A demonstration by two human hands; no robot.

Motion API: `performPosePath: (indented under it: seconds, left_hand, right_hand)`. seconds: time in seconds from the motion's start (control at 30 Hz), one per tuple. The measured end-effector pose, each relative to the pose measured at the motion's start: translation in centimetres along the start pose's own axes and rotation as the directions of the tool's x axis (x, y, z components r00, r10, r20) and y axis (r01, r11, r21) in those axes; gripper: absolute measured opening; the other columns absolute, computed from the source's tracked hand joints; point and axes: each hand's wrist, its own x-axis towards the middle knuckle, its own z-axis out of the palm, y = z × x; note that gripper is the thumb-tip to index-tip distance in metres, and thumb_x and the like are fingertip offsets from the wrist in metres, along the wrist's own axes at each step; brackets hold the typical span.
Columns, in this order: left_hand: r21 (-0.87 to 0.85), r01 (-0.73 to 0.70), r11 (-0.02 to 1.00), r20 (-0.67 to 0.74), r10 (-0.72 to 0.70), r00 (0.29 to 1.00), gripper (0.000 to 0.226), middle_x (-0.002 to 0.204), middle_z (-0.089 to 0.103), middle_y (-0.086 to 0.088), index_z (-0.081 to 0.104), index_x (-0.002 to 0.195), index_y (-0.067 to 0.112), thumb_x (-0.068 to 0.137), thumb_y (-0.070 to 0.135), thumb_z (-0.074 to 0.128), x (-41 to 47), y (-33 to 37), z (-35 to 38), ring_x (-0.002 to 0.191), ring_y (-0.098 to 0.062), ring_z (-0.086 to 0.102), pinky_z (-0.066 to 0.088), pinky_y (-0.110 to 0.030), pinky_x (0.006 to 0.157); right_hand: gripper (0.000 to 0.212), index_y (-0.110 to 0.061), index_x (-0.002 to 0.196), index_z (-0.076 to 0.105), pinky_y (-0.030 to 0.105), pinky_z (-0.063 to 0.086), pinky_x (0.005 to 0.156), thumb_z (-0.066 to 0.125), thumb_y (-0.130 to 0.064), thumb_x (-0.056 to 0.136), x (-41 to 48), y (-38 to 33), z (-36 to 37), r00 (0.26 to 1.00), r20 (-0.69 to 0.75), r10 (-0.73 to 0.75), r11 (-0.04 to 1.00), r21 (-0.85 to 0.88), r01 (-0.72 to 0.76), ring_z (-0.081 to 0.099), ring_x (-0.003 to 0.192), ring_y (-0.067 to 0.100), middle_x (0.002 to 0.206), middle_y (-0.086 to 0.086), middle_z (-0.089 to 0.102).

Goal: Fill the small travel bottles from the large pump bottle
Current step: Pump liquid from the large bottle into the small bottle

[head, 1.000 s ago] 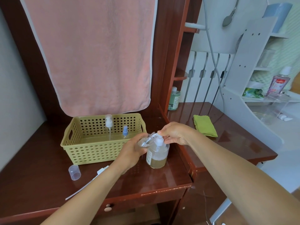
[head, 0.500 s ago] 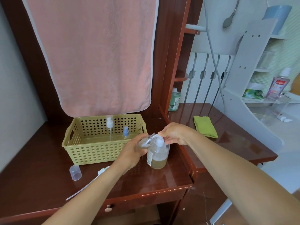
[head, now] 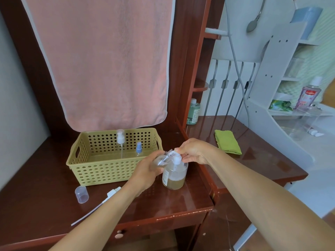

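The large pump bottle (head: pixel 174 175) stands on the dark wooden desk (head: pixel 172 201), about a third full of amber liquid. My right hand (head: pixel 194 151) rests on its white pump head. My left hand (head: pixel 147 170) grips a small clear travel bottle (head: pixel 163 159), tilted with its open threaded neck up against the pump nozzle. Two more small bottles stand in the olive basket (head: pixel 101 171): one with a white pump top (head: pixel 120 139), one with a blue spray top (head: pixel 138 149).
A clear cap (head: pixel 82 194) and a white pump insert with a long tube (head: pixel 108 195) lie left of my arm. A green cloth (head: pixel 228 141) sits on the right desk, a green bottle (head: pixel 193 111) at its back. A pink towel (head: pixel 103 58) hangs behind.
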Motion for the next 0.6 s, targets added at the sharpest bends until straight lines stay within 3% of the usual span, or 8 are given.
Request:
performPosePath:
  seconds: [0.1, 0.2, 0.4, 0.53, 0.6]
  left_hand:
    - [-0.003, -0.002, 1.0, 0.008, 0.002, 1.0, 0.05, 0.092, 0.058, 0.02, 0.054, 0.106, 0.046, 0.087, -0.001, 0.059, -0.1, 0.2, 0.2, 0.095, -0.002, 0.055, 0.043, -0.018, 0.08]
    - [-0.002, -0.001, 1.0, 0.013, 0.002, 1.0, 0.048, 0.097, 0.056, 0.021, 0.054, 0.112, 0.044, 0.088, 0.002, 0.06, -0.1, 0.4, 0.3, 0.099, -0.002, 0.053, 0.04, -0.02, 0.083]
    - [-0.007, 0.011, 1.0, 0.012, -0.011, 1.0, 0.049, 0.095, 0.058, 0.02, 0.055, 0.111, 0.044, 0.088, 0.001, 0.06, 0.1, 0.2, 0.2, 0.098, -0.004, 0.054, 0.042, -0.022, 0.085]
    - [-0.002, 0.015, 1.0, 0.009, -0.015, 1.0, 0.05, 0.094, 0.055, 0.022, 0.053, 0.11, 0.045, 0.088, 0.001, 0.06, -0.1, 0.2, 0.2, 0.095, -0.001, 0.052, 0.039, -0.022, 0.085]
    - [-0.007, 0.019, 1.0, 0.014, -0.019, 1.0, 0.049, 0.097, 0.056, 0.021, 0.054, 0.112, 0.044, 0.088, 0.001, 0.06, -0.2, 0.3, 0.3, 0.098, -0.002, 0.053, 0.039, -0.023, 0.086]
  right_hand:
    - [0.039, 0.004, 0.123, 0.056, 0.035, 0.051, 0.096, 0.065, -0.014, 0.089, 0.0, -0.1, -0.5, 1.0, 0.017, 0.012, 1.0, -0.004, -0.012, 0.061, 0.105, 0.026, 0.101, 0.017, 0.061]
    - [0.042, 0.005, 0.124, 0.055, 0.035, 0.051, 0.097, 0.066, -0.015, 0.089, -0.3, -0.6, -1.2, 1.0, 0.013, 0.011, 1.0, -0.027, -0.011, 0.06, 0.112, 0.029, 0.119, 0.025, 0.059]
    - [0.038, 0.005, 0.121, 0.056, 0.028, 0.053, 0.085, 0.065, -0.015, 0.089, 0.2, -0.3, -0.3, 1.0, -0.009, -0.009, 0.999, -0.04, 0.009, 0.061, 0.097, 0.022, 0.092, 0.013, 0.061]
    - [0.038, 0.006, 0.121, 0.056, 0.028, 0.053, 0.084, 0.065, -0.014, 0.09, 0.2, 0.0, -0.2, 1.0, -0.014, -0.018, 0.999, -0.042, 0.018, 0.061, 0.095, 0.021, 0.092, 0.013, 0.061]
    - [0.038, 0.006, 0.121, 0.057, 0.03, 0.053, 0.089, 0.065, -0.015, 0.09, -0.1, -0.3, -0.6, 1.0, -0.009, -0.013, 0.998, -0.057, 0.013, 0.061, 0.101, 0.024, 0.103, 0.018, 0.062]
